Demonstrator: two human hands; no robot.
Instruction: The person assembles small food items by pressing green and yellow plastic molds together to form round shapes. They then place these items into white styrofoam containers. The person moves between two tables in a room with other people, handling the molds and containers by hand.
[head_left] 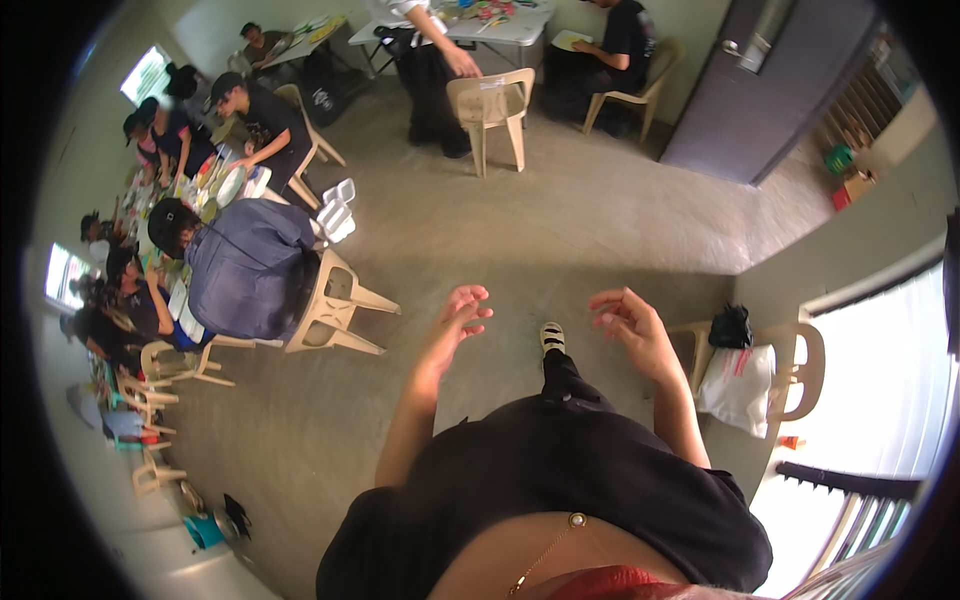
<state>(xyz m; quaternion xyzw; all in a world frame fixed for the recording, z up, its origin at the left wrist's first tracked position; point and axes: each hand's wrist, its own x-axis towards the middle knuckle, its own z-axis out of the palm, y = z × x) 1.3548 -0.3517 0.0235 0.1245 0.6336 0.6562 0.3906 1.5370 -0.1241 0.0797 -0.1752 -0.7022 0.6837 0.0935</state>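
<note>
My left hand (461, 315) is raised in front of me over the concrete floor (560, 235), its fingers loosely curved and apart, with nothing in it. Across from it, my right hand (627, 318) is held up at about the same height, also bare, fingers bent and spread a little. A wide gap lies between the two hands, and neither touches anything. Below them one of my shoes (552, 338) shows, pale with dark straps. A plastic chair (795, 375) with a white bag (738, 388) and a black bag (731, 327) stands to the right of my right hand.
On the left, several people sit along a cluttered table (232, 183); a beige chair (335, 305) there juts towards me. Another beige chair (490, 100) stands ahead beside a standing person. A grey door (770, 80) hangs open at the far right. White foam boxes (338, 212) sit near the table.
</note>
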